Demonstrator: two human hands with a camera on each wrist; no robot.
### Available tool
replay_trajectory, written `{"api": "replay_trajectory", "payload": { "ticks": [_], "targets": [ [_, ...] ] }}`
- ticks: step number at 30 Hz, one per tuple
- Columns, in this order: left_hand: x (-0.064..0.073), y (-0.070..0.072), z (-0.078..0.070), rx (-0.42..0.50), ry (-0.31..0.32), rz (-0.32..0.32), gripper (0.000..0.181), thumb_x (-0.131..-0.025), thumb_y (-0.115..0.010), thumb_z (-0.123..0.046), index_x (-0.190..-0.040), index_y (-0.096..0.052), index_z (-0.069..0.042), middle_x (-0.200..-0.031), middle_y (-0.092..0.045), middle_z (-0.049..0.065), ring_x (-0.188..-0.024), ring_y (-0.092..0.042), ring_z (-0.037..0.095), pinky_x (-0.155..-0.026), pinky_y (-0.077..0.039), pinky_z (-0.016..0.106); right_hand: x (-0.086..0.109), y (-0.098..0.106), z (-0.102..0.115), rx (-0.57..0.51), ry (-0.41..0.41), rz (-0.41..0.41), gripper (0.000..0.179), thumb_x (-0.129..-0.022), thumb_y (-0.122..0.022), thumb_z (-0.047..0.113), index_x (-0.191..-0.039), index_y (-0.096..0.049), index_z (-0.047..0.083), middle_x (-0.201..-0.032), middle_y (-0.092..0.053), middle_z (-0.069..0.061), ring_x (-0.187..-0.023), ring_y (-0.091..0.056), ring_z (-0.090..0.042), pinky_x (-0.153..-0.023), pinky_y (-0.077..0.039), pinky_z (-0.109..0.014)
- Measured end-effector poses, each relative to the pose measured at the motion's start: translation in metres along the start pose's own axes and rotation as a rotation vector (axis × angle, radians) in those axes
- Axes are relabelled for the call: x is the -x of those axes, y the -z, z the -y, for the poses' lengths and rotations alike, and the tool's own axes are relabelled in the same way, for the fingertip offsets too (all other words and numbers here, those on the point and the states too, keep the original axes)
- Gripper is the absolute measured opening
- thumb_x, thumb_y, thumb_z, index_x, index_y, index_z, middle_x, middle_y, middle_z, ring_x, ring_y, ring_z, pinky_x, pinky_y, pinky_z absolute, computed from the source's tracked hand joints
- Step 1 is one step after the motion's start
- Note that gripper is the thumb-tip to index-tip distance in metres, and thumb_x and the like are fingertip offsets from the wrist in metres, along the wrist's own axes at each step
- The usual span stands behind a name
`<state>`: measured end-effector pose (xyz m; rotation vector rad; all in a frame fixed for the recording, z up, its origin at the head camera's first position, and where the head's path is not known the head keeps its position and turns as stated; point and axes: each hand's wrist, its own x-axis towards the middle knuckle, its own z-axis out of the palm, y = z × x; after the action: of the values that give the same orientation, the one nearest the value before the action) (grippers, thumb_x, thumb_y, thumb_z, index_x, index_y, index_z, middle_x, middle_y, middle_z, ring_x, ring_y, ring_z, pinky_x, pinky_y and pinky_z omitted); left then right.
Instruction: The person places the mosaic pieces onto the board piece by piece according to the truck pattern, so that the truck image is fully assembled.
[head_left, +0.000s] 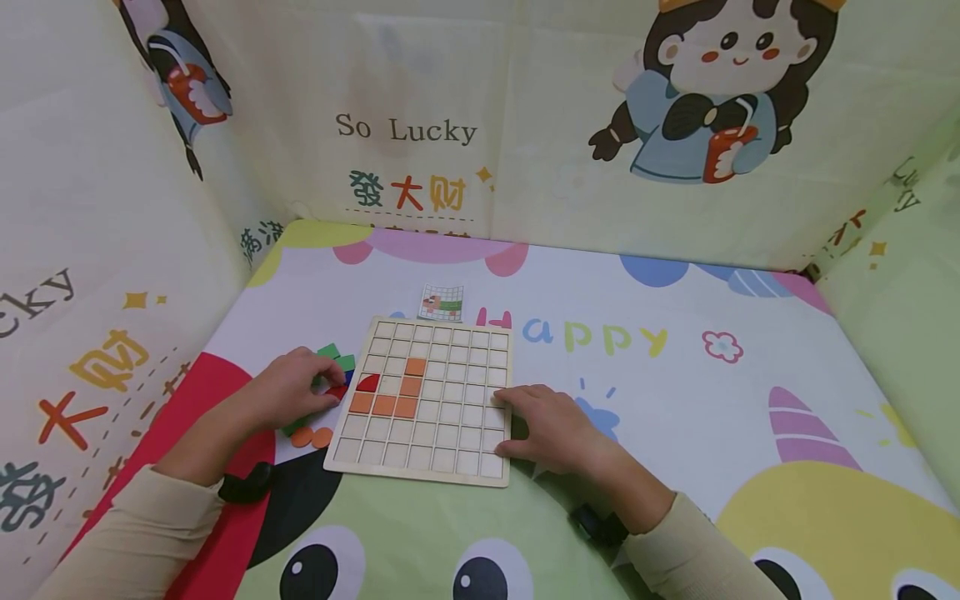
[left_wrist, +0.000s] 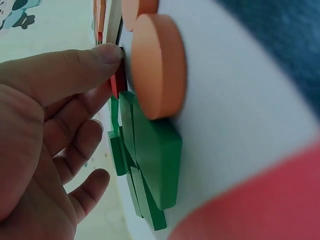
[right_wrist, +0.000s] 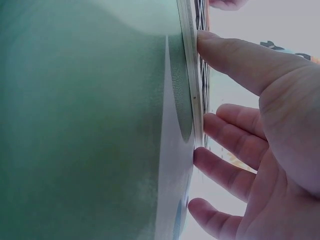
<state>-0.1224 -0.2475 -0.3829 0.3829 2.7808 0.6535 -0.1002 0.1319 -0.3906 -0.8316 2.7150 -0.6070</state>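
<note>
A square wooden grid board (head_left: 457, 477) lies on the printed cloth. One red quarter-round piece (head_left: 368, 382) and several orange square tiles (head_left: 410, 387) sit in its cells. Left of the board, my left hand (head_left: 292, 387) pinches a red piece (left_wrist: 119, 81) between thumb and index finger, low among the loose pieces. Green blocks (left_wrist: 157, 157) and orange discs (left_wrist: 159, 67) lie beside that hand. My right hand (head_left: 551, 429) rests its thumb and fingertips on the board's right edge, the fingers fairly straight and spread. In the right wrist view the board's edge (right_wrist: 194, 95) runs beside the fingertips.
A small picture card (head_left: 441, 302) with a gridded pattern lies just beyond the board's far edge. Loose green pieces (head_left: 330, 352) and orange discs (head_left: 321, 437) are clustered along its left side. Printed cloth walls (head_left: 525, 125) stand behind and at both sides.
</note>
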Motion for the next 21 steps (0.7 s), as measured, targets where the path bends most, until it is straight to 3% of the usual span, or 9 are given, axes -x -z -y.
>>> {"api": "replay_trajectory", "payload": {
  "ticks": [6,21],
  "targets": [
    [0.000,0.004,-0.001,0.007,0.013,-0.016,0.038,-0.077,-0.087,-0.016,-0.108,-0.069,-0.004,-0.104,-0.058,0.014,-0.101,-0.051,0.035,-0.063,-0.057,0.033,0.001,0.001,0.000,0.002,0.002,-0.001,0.067,-0.084,-0.081,0.033,-0.139,-0.056,0.006,-0.136,-0.059,-0.012,-0.128,-0.051,-0.033,-0.099,-0.042,-0.055],
    [-0.013,0.010,-0.021,0.020,-0.024,-0.067,0.032,-0.082,-0.081,-0.014,-0.109,-0.069,-0.003,-0.102,-0.059,0.012,-0.098,-0.050,0.031,-0.067,-0.055,0.033,0.000,0.001,0.000,-0.002,-0.003,0.010,0.066,-0.084,-0.081,0.032,-0.140,-0.056,0.006,-0.137,-0.058,-0.011,-0.129,-0.051,-0.033,-0.101,-0.042,-0.054]
  ]
}}
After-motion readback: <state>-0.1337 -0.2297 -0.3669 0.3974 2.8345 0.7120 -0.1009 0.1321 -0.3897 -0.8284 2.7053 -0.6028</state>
